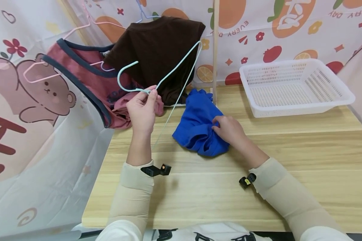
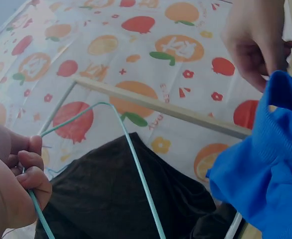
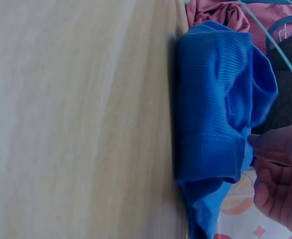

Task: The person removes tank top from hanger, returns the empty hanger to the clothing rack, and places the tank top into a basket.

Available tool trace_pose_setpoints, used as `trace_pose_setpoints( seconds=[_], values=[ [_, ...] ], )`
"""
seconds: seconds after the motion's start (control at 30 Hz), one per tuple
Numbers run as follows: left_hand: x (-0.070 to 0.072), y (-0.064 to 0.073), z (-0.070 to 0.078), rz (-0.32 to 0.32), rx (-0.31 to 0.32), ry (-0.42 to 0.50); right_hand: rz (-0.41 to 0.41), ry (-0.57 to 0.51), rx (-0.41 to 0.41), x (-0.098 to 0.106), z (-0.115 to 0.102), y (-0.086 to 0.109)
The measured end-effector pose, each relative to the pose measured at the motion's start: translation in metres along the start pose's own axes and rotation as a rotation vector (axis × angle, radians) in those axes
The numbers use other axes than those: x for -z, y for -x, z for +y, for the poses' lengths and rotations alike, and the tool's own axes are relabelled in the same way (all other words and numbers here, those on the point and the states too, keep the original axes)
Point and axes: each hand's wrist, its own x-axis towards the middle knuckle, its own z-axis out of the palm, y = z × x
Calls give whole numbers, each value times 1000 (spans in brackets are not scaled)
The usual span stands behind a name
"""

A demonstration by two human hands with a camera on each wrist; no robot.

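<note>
My left hand (image 1: 143, 108) grips a mint-green wire hanger (image 1: 181, 62) at the base of its hook, holding it up above the table. The hook curves to the left and the hanger's body slants off to the right. A bunched blue garment (image 1: 196, 117) with ribbed bands (image 3: 211, 99) lies on the table. At its right side, my right hand (image 1: 230, 130) pinches a fold of the cloth between thumb and fingers. In the left wrist view, the garment's edge partly hides those fingertips.
A brown shirt (image 1: 166, 50) and a pink top with blue trim (image 1: 87, 70) hang from a rack at the back left. The rack's wooden post (image 1: 215, 43) stands behind the blue garment. A white plastic basket (image 1: 298, 108) sits at the table's back right.
</note>
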Motion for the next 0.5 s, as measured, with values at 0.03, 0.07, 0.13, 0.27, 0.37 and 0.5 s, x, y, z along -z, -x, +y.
trace_pose_setpoints(
  seconds=[0.03,0.07,0.13,0.27,0.37,0.5],
  values=[
    [0,-1,-1,-1,11,-27,12,-19,25,0,0,1],
    [0,-2,-3,-4,17,-51,19,-40,63,0,-1,1],
    [-1,-5,-5,-13,19,-96,2,-69,157,-1,-3,2],
    [-3,-13,-8,-44,-7,-193,-121,-33,271,-4,-6,3],
    [-3,-19,-8,-67,-27,-268,-230,44,229,-7,-5,3],
    [-4,-28,-4,-84,-39,-351,-331,137,123,-12,2,1]
  ],
)
